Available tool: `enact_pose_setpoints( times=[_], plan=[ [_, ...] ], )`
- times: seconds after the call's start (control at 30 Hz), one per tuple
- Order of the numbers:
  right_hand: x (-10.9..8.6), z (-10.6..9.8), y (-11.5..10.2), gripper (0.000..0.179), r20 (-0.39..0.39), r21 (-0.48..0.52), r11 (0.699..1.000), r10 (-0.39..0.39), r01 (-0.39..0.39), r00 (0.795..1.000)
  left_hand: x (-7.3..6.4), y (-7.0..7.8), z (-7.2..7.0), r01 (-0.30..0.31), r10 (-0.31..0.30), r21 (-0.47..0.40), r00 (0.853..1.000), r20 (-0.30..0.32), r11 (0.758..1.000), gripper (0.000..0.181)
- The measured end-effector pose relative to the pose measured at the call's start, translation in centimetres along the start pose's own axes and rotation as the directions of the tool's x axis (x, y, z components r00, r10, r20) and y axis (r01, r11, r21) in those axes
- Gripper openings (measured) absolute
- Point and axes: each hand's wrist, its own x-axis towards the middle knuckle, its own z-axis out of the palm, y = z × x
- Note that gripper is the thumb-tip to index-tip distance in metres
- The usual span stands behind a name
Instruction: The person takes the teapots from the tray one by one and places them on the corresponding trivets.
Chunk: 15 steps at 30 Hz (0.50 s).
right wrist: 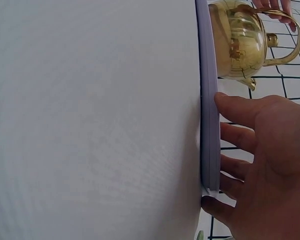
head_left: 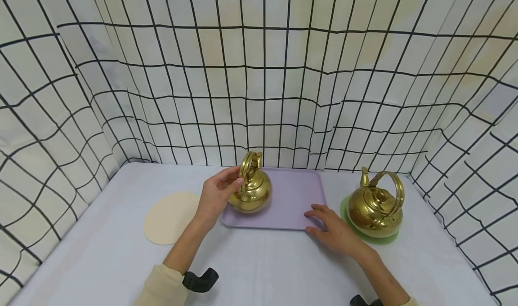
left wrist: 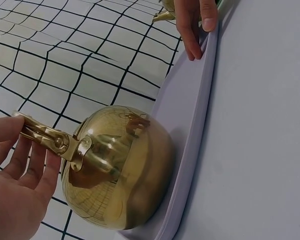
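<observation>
A shiny brass kettle point(head_left: 252, 191) stands on the left end of a lilac tray point(head_left: 293, 198). Its arched handle is pinched between the thumb and fingers of my left hand point(head_left: 217, 194), also seen at the handle in the left wrist view. My right hand point(head_left: 332, 229) rests at the tray's front right corner, fingers loosely spread, with the thumb at the front rim in the right wrist view. Just right of that hand, a second brass kettle point(head_left: 374, 211) stands on a round green mat point(head_left: 378, 239), its spout toward the back left.
A round cream mat point(head_left: 170, 218) lies on the white tabletop point(head_left: 259, 265) left of the tray. Behind and at both sides rise black wire grid walls point(head_left: 265, 97) backed with pale cloth. Each wrist wears a black band point(head_left: 200, 280).
</observation>
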Motion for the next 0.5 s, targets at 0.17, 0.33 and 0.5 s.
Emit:
enact_pose_setpoints(
  times=[0.17,0.33,0.5],
  plan=[
    [0.09,-0.01,-0.03,0.037,0.003,0.003,1.000,0.005,-0.005,1.000,0.04,0.22,-0.02,0.031,-0.031,-0.024,0.999,0.008,0.999,0.043],
    [0.09,-0.03,-0.06,0.037,0.005,0.004,1.000,0.006,-0.006,1.000,0.10,0.10,0.20,0.031,-0.030,-0.049,0.999,0.012,0.998,0.039],
    [0.08,0.02,0.05,0.037,0.008,0.007,1.000,0.009,-0.009,1.000,0.04,0.02,0.47,0.032,-0.031,-0.058,0.999,0.008,0.998,0.039]
  ],
)
